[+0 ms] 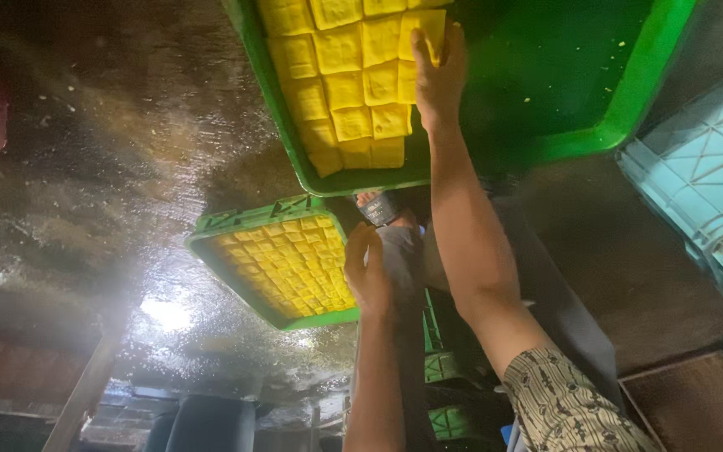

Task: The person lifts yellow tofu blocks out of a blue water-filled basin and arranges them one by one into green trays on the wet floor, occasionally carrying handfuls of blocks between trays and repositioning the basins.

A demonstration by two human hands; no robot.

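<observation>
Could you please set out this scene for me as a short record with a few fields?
Right hand: reaches into the upper green tray, fingers on a yellow block
Left hand: beside a grey cloth-like thing; grip unclear
Upper tray: yellow blocks in rows on its left part, right part bare
Lower green tray: full of yellow blocks
Floor: wet, shiny
Right edge: pale blue crate

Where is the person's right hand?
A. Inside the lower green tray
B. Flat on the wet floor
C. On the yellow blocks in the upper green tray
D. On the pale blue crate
C: the right hand rests on the yellow blocks filling part of the upper green tray.
</observation>
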